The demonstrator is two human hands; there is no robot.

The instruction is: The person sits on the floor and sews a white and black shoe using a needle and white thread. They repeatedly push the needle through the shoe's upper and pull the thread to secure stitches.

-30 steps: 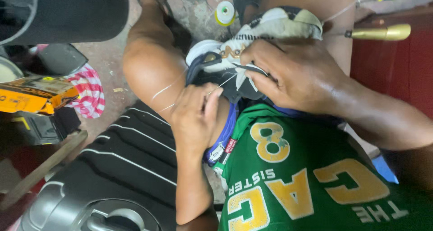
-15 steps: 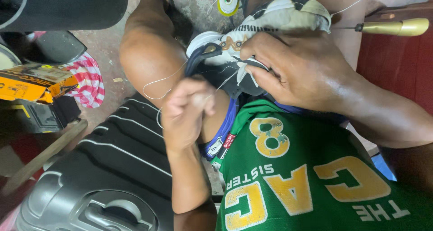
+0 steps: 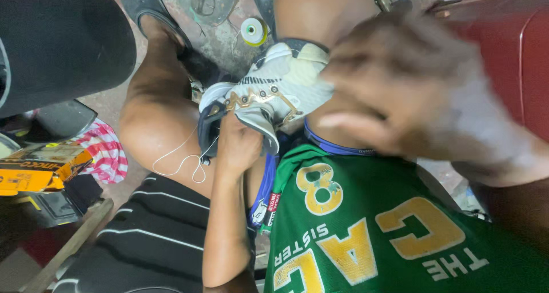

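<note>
A white and grey sports shoe (image 3: 274,96) with a gold trim rests between my knees, against my green shirt. My left hand (image 3: 239,147) grips the shoe from below, near its dark opening. A loop of white thread (image 3: 182,161) hangs from the shoe across my left thigh. My right hand (image 3: 412,93) is raised close to the camera and blurred, to the right of the shoe; its fingers are spread and I cannot make out anything in it.
A spool of white thread (image 3: 253,31) lies on the floor beyond the shoe. A sandal (image 3: 150,13) is on my left foot. At left lie an orange box (image 3: 40,170) and a red-striped cloth (image 3: 106,153). A red cabinet (image 3: 514,64) stands at right.
My right hand has left the shoe and risen toward the camera. The shoe is now uncovered and my left hand has shifted up under it. The view has moved closer.
</note>
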